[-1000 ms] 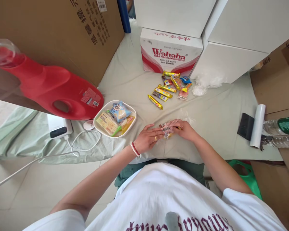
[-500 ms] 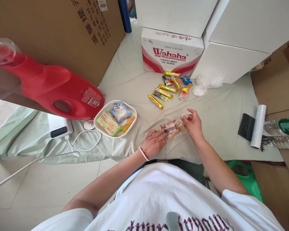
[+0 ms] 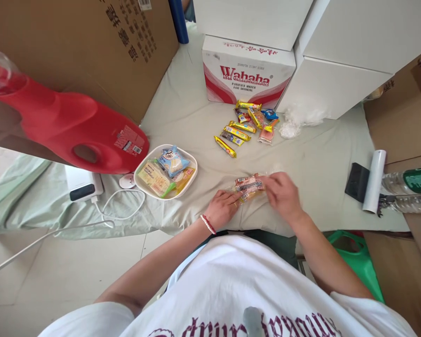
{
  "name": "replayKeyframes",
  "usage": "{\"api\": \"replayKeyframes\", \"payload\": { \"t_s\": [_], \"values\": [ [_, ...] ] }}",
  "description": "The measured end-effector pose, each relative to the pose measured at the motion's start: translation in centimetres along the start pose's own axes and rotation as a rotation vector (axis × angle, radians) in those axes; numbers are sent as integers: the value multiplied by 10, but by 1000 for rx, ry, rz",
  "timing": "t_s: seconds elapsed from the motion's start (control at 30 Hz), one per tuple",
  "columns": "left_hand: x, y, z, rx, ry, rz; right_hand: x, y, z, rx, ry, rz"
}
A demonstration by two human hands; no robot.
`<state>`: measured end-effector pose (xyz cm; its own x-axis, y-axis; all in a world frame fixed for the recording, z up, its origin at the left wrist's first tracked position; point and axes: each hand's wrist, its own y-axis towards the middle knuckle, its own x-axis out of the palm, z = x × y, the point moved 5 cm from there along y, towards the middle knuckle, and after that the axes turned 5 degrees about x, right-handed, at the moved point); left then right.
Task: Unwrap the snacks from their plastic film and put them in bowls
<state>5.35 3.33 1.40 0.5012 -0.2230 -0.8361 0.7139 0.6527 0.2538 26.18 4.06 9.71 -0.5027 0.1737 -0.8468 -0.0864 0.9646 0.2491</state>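
Observation:
A clear plastic packet of snacks (image 3: 250, 186) with reddish-brown wrappers inside lies flat on the cloth-covered table in front of me. My left hand (image 3: 224, 208), with a bead bracelet at the wrist, holds the packet's left end down, fingers bent over it. At the packet's right end is my right hand (image 3: 283, 194), its fingers smeared by motion and bent toward the packet, so their grip is unclear. A bit of clear film shows behind that hand. Farther back lies a loose group of small wrapped snacks (image 3: 237, 133), mostly yellow.
Left of the packet stands a white bowl (image 3: 137, 180) with wrapped snacks, beside a red detergent bottle (image 3: 101, 126) and a white power bank (image 3: 82, 185) with its cable. A Wahaha carton (image 3: 247, 75) and crumpled clear plastic (image 3: 301, 122) are behind. A white roll (image 3: 374, 181) lies right.
My right hand has turned over the packet's right end and blurred; its thumb and fingers pinched the clear end before. My left hand stays on the packet. The whole view has shifted slightly.

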Motion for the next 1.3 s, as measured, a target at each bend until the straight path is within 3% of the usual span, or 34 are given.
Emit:
{"api": "replayKeyframes", "payload": {
  "t_s": [0.1,0.17,0.3,0.43,0.57,0.7,0.8,0.97,1.03,1.1,1.17,1.3],
  "values": [
    [-4,-3,-10,-83,-141,122,33,12,-15,-130,36,-292],
    [-6,-6,-19,-216,-183,229,50,15,-8,-107,64,-342],
    [-11,-14,-28,-509,15,368,61,4,11,-71,218,-237],
    [-16,-14,-23,-593,119,298,62,-7,13,-69,273,-147],
    [-24,-7,-20,-606,-142,322,64,-7,10,-47,238,-115],
    [-19,14,-17,-706,-505,326,70,-5,6,-44,240,-144],
    [-16,37,-6,-624,-464,326,71,-10,4,-17,280,-133],
    [-1,50,28,-302,-53,175,57,-19,20,179,533,-137],
    [10,45,36,-281,130,70,41,-19,39,351,534,-10],
    [20,41,39,-290,260,-15,24,-19,60,481,360,187],
    [27,40,41,-289,324,-63,16,-17,74,529,145,262],
    [28,42,41,-270,381,-81,26,-15,90,529,51,37]
  ]
}}
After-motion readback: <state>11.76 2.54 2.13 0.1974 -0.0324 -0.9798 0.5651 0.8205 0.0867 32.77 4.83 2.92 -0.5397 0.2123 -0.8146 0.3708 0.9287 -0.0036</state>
